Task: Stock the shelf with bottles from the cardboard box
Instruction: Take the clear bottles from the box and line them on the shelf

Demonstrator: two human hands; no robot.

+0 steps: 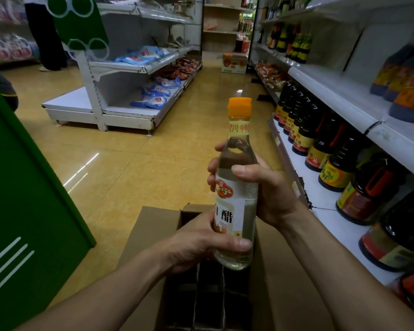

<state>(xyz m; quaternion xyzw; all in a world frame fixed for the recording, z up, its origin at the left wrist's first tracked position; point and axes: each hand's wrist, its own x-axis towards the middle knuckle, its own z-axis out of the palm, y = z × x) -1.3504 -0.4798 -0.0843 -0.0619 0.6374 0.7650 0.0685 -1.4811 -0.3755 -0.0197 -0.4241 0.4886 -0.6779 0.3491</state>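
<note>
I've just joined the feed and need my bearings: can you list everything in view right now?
vinegar bottle: one, clear with orange cap, upright above the box
cardboard box: one, brown, open, below the bottle
right shelf: one, white, right side
dark sauce bottles: many, yellow-red labels, on the right shelf
white shelving: one unit, left of centre
blue packets: several, on the white shelving
green panel: one, near left
carton: one, orange and white, far centre
left hand: grips the bottle's base
right hand: grips the bottle's middle
</note>
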